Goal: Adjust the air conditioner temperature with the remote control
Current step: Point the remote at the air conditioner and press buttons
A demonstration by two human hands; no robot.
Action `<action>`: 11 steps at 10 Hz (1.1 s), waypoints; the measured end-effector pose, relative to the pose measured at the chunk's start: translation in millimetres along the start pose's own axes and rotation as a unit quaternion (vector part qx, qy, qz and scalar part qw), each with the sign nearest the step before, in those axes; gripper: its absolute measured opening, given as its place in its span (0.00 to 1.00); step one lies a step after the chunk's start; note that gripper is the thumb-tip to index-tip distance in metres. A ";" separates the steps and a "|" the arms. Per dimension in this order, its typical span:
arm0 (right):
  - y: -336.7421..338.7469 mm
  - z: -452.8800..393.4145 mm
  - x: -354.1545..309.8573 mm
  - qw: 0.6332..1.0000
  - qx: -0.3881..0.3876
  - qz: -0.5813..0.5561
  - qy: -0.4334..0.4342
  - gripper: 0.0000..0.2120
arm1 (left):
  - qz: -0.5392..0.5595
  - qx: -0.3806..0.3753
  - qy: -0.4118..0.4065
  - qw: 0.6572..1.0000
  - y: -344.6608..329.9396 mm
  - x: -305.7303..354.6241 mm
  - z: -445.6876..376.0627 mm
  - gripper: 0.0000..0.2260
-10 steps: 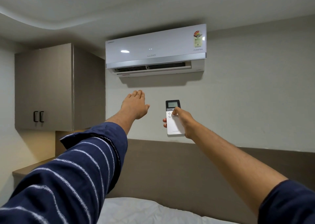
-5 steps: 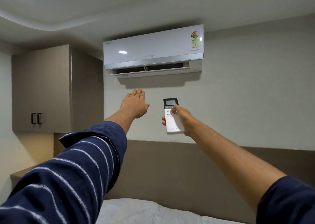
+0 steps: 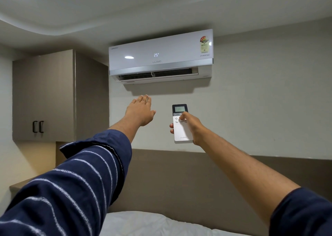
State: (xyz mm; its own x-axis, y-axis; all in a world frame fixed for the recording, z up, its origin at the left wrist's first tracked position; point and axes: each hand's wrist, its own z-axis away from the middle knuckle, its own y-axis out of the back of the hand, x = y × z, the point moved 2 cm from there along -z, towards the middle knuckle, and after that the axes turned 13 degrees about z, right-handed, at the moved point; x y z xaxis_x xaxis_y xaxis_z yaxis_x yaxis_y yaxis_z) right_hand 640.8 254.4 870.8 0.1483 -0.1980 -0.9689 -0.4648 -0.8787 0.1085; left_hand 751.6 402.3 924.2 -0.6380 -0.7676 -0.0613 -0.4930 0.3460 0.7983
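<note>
A white split air conditioner hangs high on the wall, its front panel showing 25° and its lower flap open. My right hand holds a white remote control upright, pointed at the unit, with the thumb on the buttons just under its small dark screen. My left hand is stretched out flat below the unit's vent, palm away from me, fingers together, holding nothing.
A beige wall cabinet with two black handles hangs at the left. A brown padded headboard runs along the wall, with a white pillow below it. A low shelf sits at the far left.
The air conditioner's panel now shows 25°, where it was blank before. Both hands have stayed nearly in place, the thumb still on the remote's buttons.
</note>
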 end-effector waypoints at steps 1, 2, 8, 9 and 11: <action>-1.4 1.4 -1.2 1.000 -0.007 0.000 0.004 0.09 | 0.000 0.000 0.003 1.000 1.1 -1.1 1.3 0.30; -2.2 1.8 -1.5 1.000 -0.009 0.001 0.005 0.09 | 0.001 0.000 0.004 1.000 1.4 -0.6 2.2 0.30; 63.5 35.4 58.6 0.997 0.051 0.031 -0.048 0.08 | 0.056 -0.052 -0.072 0.995 -56.7 81.1 4.0 0.30; 100.9 59.8 95.6 0.988 0.117 0.038 -0.088 0.09 | 0.094 -0.082 -0.115 0.986 -90.8 127.9 12.1 0.30; 176.6 131.8 153.1 0.961 0.232 0.059 -0.138 0.06 | 0.152 -0.116 -0.220 0.957 -134.4 239.9 36.3 0.30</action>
State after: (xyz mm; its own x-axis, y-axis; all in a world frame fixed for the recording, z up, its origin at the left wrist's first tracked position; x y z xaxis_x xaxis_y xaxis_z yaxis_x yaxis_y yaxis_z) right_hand 466.4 126.1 712.3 -0.1373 -0.1048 -0.9850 -0.8133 -0.5557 0.1724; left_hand 643.4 191.2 780.5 -0.9433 -0.3318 -0.0112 -0.1339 0.3492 0.9274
